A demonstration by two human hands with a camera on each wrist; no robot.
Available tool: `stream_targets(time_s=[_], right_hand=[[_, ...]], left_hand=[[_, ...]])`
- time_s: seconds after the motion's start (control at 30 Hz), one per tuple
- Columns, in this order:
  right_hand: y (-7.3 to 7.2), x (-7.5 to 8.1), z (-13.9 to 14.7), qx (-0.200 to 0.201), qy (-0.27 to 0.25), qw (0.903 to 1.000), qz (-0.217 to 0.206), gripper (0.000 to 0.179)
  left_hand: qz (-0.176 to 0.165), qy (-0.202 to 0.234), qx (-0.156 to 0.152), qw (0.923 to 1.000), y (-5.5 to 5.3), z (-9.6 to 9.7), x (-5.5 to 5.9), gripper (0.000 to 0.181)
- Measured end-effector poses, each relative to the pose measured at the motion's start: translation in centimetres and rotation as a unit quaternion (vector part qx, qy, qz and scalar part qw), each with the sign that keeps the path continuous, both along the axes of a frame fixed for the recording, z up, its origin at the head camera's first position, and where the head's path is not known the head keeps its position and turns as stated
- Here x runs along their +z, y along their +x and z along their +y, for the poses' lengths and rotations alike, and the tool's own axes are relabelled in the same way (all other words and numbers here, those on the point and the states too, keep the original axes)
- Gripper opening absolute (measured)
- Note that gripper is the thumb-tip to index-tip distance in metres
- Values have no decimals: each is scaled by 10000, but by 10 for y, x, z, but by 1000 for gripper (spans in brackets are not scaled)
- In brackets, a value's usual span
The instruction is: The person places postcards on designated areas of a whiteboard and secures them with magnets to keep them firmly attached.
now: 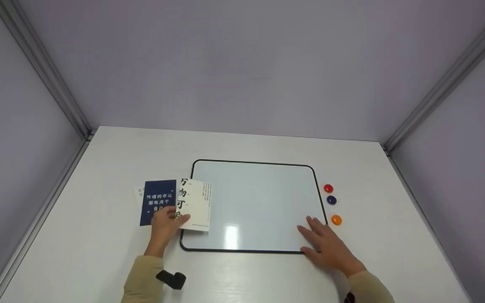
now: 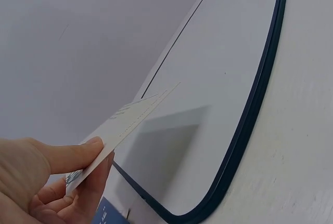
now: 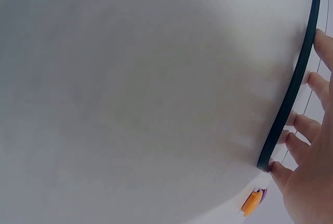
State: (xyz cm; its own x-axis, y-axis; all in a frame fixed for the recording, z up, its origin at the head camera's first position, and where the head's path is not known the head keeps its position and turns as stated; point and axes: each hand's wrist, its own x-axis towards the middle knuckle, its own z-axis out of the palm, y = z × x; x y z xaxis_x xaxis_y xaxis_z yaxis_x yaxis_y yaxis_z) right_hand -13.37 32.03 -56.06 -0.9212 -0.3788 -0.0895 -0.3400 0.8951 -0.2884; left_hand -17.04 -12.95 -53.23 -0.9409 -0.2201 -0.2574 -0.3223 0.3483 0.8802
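Note:
My left hand (image 1: 165,225) pinches a cream card (image 1: 196,206) with dark lettering between thumb and fingers. The card is held tilted over the left edge of a black-rimmed whiteboard (image 1: 259,202), and its shadow falls on the board in the left wrist view. Below that hand a dark blue card (image 1: 158,198) with white lettering lies on the table, overlapping a white card (image 1: 137,194). At the board's front right corner my right hand (image 1: 326,246) rests with fingers spread, its fingertips on the board's surface and rim.
Beyond the board's right edge lie a red round magnet (image 1: 328,188), a dark blue one (image 1: 331,200) and an orange one (image 1: 336,219). The board lies flat on a white table (image 1: 242,273). Grey-lilac panels (image 1: 242,75) enclose the table at the back and both sides.

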Motion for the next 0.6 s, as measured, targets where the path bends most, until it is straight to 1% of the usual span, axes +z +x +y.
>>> stream_targets(time_s=[0.07, 0.23, 0.4, 0.6], right_hand=[[0, 1, 0, -2, -14, 10000, -3, 59], [1, 3, -2, -29, -67, 10000, -41, 60], [1, 3, -3, -15, -128, 9999, -57, 60], [0, 2, -4, -79, -147, 9998, -119, 60]], left_hand=[[0, 7, -13, 10000, 0, 1, 0, 48], [-6, 31, -76, 10000, 1, 1, -3, 51], [-60, 104, -49, 9999, 3, 3, -8, 50], [-47, 153, -42, 9999, 5, 7, -9, 48]])
